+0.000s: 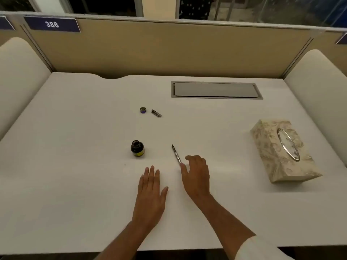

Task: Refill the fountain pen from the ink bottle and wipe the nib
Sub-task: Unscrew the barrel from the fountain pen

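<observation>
Both forearms are cut off by the lower edge of the frame. The small dark part [156, 113] beyond the ink bottle [137, 148] is too small to be identified, the bottle's label cannot be read, and contact between the right hand [197, 175] and pen [176, 154] cannot be told.

We see a smooth white counter [75, 147] with a grey rectangular hatch [216, 90] set flush near its far edge. On it stand an open dark glass ink bottle with a yellow label [137, 148] and, further back, a small round bottle cap [143, 110] just beside a short dark pen barrel [156, 113]. A slim silver fountain pen section [176, 154] lies nib away from us, a floral-patterned tissue box [283, 150] sits well to the right, and our left hand [151, 188] rests flat on the surface.
</observation>
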### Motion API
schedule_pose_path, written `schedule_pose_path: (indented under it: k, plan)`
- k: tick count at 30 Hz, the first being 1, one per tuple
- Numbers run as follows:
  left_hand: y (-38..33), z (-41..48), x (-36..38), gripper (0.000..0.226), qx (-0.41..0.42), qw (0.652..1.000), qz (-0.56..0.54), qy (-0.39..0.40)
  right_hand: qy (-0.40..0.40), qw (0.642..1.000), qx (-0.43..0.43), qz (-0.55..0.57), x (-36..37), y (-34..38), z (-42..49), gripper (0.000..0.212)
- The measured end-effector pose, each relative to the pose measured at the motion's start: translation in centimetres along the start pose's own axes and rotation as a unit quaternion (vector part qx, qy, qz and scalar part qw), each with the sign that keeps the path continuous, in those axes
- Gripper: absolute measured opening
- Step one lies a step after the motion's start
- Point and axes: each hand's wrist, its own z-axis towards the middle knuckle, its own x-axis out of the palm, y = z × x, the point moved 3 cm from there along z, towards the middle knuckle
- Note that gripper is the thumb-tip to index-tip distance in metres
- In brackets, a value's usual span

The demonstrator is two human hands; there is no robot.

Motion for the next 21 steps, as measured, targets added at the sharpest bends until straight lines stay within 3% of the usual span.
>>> schedule_pose_path:
  k: [10, 21]
  plan:
    - [0.6, -0.8, 0.9, 0.065, -0.007, 1.000, 0.019, 0.015, 0.071, 0.992, 0.104, 0.013, 2.0, -0.1, 1.0, 0.016]
    - [0.7, -0.7, 1.0, 0.065, -0.008, 1.000, 0.024, 0.018, 0.028, 0.983, 0.155, 0.099, 1.4, -0.2, 0.3, 0.007]
